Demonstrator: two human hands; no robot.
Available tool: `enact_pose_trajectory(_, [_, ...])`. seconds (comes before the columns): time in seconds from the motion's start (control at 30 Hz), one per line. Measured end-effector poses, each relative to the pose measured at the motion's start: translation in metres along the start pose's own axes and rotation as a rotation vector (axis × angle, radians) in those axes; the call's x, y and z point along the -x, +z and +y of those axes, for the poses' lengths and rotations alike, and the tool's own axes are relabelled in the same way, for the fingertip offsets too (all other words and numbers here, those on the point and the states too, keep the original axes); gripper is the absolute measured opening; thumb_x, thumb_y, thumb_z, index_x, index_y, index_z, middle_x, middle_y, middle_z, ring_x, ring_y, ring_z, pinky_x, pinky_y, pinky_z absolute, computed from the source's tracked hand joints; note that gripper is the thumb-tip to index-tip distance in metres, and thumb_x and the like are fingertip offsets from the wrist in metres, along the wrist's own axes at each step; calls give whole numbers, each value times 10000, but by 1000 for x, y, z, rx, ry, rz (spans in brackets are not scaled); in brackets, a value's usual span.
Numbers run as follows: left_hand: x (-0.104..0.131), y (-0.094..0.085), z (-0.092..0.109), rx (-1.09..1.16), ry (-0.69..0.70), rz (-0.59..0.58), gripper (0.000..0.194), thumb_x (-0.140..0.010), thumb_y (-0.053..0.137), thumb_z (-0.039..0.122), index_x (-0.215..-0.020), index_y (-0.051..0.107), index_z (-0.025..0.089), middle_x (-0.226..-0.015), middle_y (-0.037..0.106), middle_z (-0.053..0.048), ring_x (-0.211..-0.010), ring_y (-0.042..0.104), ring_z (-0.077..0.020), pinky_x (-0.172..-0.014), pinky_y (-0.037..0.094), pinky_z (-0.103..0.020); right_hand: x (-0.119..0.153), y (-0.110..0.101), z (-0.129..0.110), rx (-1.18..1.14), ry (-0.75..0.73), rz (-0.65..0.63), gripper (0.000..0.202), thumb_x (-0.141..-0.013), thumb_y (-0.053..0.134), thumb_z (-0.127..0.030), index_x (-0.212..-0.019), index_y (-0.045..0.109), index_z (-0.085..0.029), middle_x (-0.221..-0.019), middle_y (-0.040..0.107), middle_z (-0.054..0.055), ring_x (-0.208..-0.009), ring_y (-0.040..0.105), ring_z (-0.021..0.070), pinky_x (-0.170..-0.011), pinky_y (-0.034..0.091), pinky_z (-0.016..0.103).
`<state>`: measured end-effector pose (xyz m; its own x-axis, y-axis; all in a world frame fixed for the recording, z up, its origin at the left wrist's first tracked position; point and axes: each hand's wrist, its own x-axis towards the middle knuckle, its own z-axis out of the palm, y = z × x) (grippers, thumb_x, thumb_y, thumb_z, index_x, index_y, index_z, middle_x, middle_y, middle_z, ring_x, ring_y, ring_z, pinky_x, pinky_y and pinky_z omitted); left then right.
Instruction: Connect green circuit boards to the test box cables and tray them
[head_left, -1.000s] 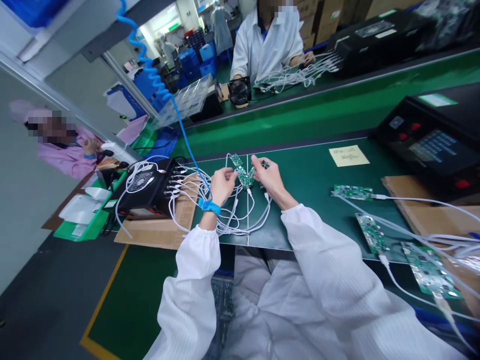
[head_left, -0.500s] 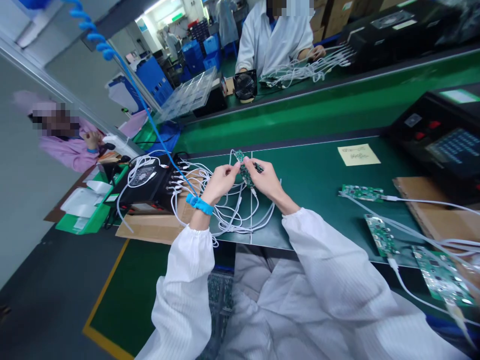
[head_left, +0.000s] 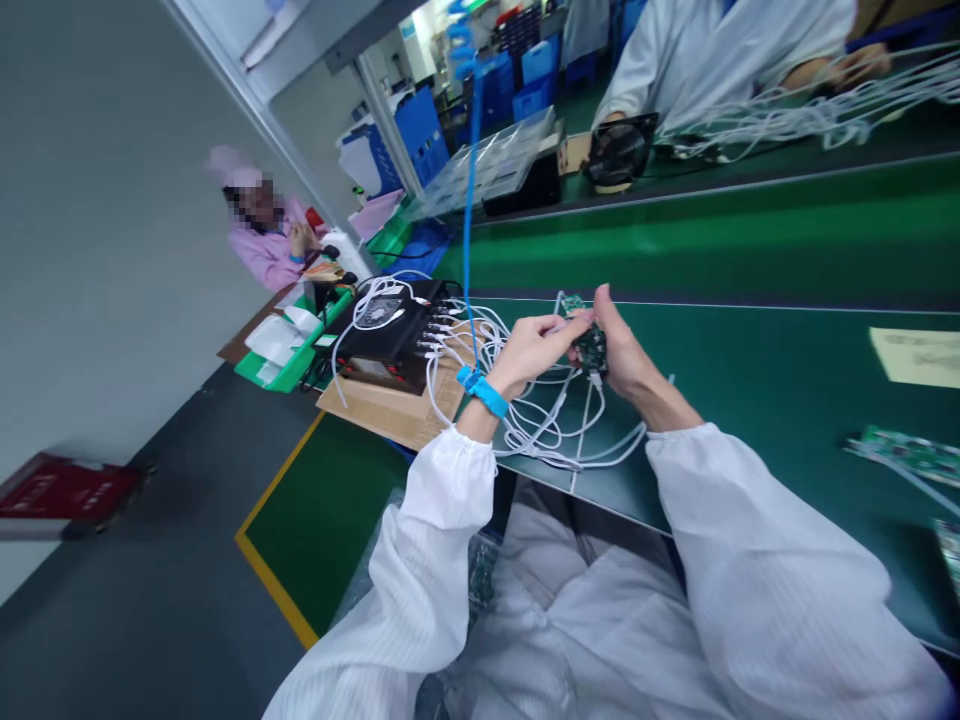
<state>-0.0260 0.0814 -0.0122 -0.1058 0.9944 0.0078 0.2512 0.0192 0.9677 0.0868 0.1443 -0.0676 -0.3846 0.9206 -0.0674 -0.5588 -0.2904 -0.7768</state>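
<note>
Between my hands is a small green circuit board [head_left: 592, 352], tilted above the bench. A white cable plug [head_left: 596, 380] sits at its lower end. My right hand [head_left: 628, 352] grips the board from the right, its thumb sticking up. From the left, my left hand [head_left: 536, 350] closes thumb and fingers on the board's upper part; the fingertips partly cover it, so exact contact is hard to see. A blue wrist strap [head_left: 484, 390] circles my left wrist. Tangled white cables [head_left: 536, 430] lie beneath both hands.
At left, a black box [head_left: 386, 335] with several plugged cables stands on cardboard [head_left: 397, 415]. A coiled blue cord [head_left: 469, 200] hangs down to the strap. Further boards [head_left: 911, 452] and a yellow note [head_left: 919, 355] lie right. Co-workers sit across and far left.
The view has swung left, so the bench things appear further right. My right thumb has lifted off the board and points up. My left fingers have reached further across the board.
</note>
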Motion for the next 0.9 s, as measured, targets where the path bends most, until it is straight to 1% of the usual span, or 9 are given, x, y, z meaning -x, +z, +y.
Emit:
enact_pose_trajectory(0.1, [4,-5,1,73,1,-9,467,-883,729,440,-551,543,168,-600,557,2,-628,496,-107,-662,422,-264,1,8,-7,294,-92,-145,562,-832,711,-715,-635,556,-212,-501,490,-33,-473,492,120,-442,353,262])
enact_pose_trajectory(0.17, [5,-5,2,164,-10,-13,449,-844,774,425,-562,538,167,-597,532,15,-636,498,-105,-661,419,-257,2,14,-7,426,-178,-176,608,-810,691,-766,-606,557,-209,-507,503,-17,-468,453,114,-444,324,272])
enact_pose_trajectory(0.27, [5,-1,2,310,-24,22,476,-799,827,372,-554,467,180,-570,437,49,-610,445,-87,-622,378,-239,3,24,1,450,-266,-106,606,-818,676,-771,-595,555,-220,-507,489,-19,-458,421,118,-445,319,288])
enact_pose_trajectory(0.37, [4,4,0,422,-17,100,603,-794,838,317,-541,303,205,-564,337,69,-590,375,-78,-601,340,-235,2,32,12,382,-352,-1,598,-839,684,-731,-566,501,-231,-500,439,-35,-451,403,115,-439,332,290])
enact_pose_trajectory(0.47, [6,6,-3,390,-10,135,619,-824,820,303,-578,260,211,-583,303,73,-589,349,-79,-604,324,-236,0,35,17,336,-432,94,579,-836,710,-699,-578,493,-228,-519,423,-47,-460,421,108,-438,367,275])
enact_pose_trajectory(0.6, [11,6,-13,111,-7,161,386,-909,738,364,-697,455,209,-636,446,56,-597,424,-98,-626,359,-258,-5,34,9,210,-456,230,557,-875,631,-732,-651,527,-232,-551,461,-46,-462,464,106,-420,393,254])
enact_pose_trajectory(0.7, [14,9,-26,-74,-26,39,295,-933,696,424,-815,544,201,-702,587,13,-673,568,-140,-685,427,-279,-10,31,1,137,-409,319,562,-920,557,-736,-700,579,-219,-542,478,-43,-420,430,91,-382,363,239])
enact_pose_trajectory(0.77, [15,12,-35,-110,2,-24,272,-930,697,427,-897,559,196,-737,639,-1,-711,624,-156,-705,453,-281,-12,29,-1,137,-386,362,556,-932,563,-711,-695,585,-209,-542,492,-41,-405,418,78,-374,351,228])
enact_pose_trajectory(0.9, [16,19,-43,-60,64,2,219,-950,669,369,-932,554,184,-754,683,-20,-728,669,-159,-713,476,-272,-20,23,0,73,-351,408,526,-942,581,-665,-667,504,-223,-514,453,-59,-399,418,75,-384,365,213])
